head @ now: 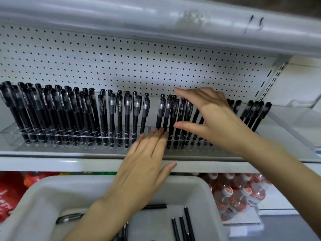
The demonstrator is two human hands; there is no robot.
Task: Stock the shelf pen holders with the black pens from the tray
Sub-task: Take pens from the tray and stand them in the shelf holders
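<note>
Across the middle, from 9 to 3 o'clock: clear acrylic pen holders [15,132], seemingly two set end to end, glossy and boxy, with round sockets along the top, on a white metal shelf [52,164]. Upright in the sockets, several rows deep: black pens [102,117], with slim matte barrels, smoky translucent caps with clips, and white print down the side. Dozens of them, too closely packed for an exact count, with one gap near centre. Behind, at 12 o'clock, white pegboard [121,54] dotted with small round holes.

At 6 o'clock, a grey plastic tray [201,186], smooth, with rounded corners. Inside it, loose pens [182,226]: three side by side, two more lying crosswise, others half hidden under the forearm.

Left hand [144,164] flat, fingers straight and pressed together, fingertips [160,130] against the holder front at the foot of the pens, thumb [171,165] apart on the shelf edge. Right hand [215,117] toward 3 o'clock, index finger and thumb spread wide over the pens, gripping nothing visible, remaining fingers hidden.

At 4 o'clock, clear bottles [243,192] with pink-and-white caps. At 8 o'clock, red packets [8,193], blurred.
</note>
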